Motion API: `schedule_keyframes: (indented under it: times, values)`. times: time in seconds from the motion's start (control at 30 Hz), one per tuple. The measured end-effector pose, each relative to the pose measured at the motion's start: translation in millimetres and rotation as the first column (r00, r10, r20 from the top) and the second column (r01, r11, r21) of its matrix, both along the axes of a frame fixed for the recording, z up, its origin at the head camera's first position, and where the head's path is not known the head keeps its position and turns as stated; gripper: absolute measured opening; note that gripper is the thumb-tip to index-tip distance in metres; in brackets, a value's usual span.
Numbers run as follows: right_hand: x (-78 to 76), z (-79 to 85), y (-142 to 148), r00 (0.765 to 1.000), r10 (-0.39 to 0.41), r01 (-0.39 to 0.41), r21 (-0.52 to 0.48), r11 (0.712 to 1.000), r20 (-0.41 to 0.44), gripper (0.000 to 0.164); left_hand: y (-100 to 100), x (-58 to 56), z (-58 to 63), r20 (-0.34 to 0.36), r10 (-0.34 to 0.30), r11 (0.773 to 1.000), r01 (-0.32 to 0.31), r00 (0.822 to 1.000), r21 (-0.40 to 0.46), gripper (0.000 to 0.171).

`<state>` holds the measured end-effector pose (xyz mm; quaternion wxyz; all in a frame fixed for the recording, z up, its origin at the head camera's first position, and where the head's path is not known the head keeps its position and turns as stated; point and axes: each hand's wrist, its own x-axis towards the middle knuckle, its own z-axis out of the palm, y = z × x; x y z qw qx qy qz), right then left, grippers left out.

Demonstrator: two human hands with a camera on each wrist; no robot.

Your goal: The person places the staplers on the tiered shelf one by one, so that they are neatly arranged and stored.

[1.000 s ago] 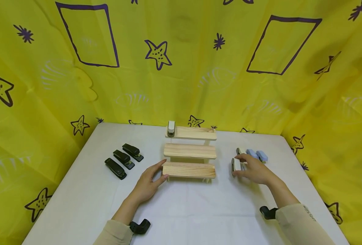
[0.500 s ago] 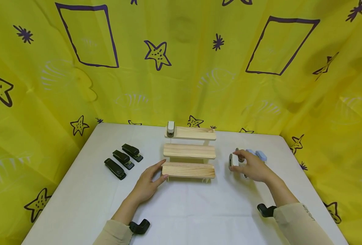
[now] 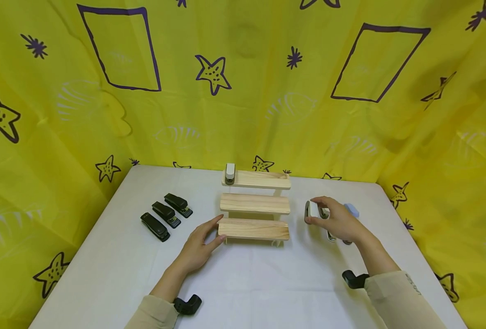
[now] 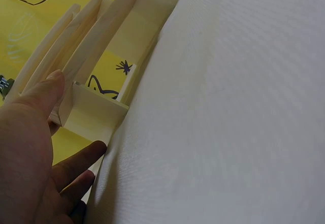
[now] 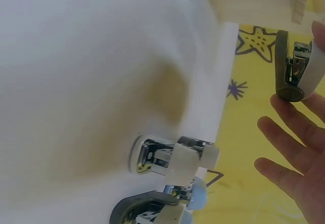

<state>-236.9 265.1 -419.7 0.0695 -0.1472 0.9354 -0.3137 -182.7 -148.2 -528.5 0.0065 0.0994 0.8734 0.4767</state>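
My right hand (image 3: 336, 220) pinches a small white-and-grey stapler (image 3: 313, 211) between thumb and fingertips, right of the wooden three-step rack (image 3: 254, 228). The right wrist view shows this stapler (image 5: 290, 71) raised off the table, its metal inside visible and the other fingers spread. At the left end of the lowest step, my left hand (image 3: 197, 247) holds the board, thumb in front and index finger behind. Its lower fingers extend beside the rack's leg in the left wrist view. One white-topped stapler (image 3: 230, 174) stands on the top step's left end.
Several staplers stand under and beyond my right hand, among them a white one (image 5: 183, 164), a grey one (image 5: 137, 203) and a light blue one (image 3: 351, 210), partly hidden. Left of the rack lie three black staplers (image 3: 166, 214). A yellow curtain (image 3: 243, 114) hangs behind the table.
My right hand has lifted the white-and-grey stapler and moved it slightly left and away from me, uncovering staplers behind it. My left hand stays at the rack.
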Motion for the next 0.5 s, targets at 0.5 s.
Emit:
schedule_keyframes:
  times: [0.5]
  values:
    - [-1.6,24.2,-14,1.0,-0.013,0.013,-0.045,0.999,-0.018,0.077,0,0.4,0.0,-0.001,-0.002,1.0,0.002,1.0,0.003,0.062]
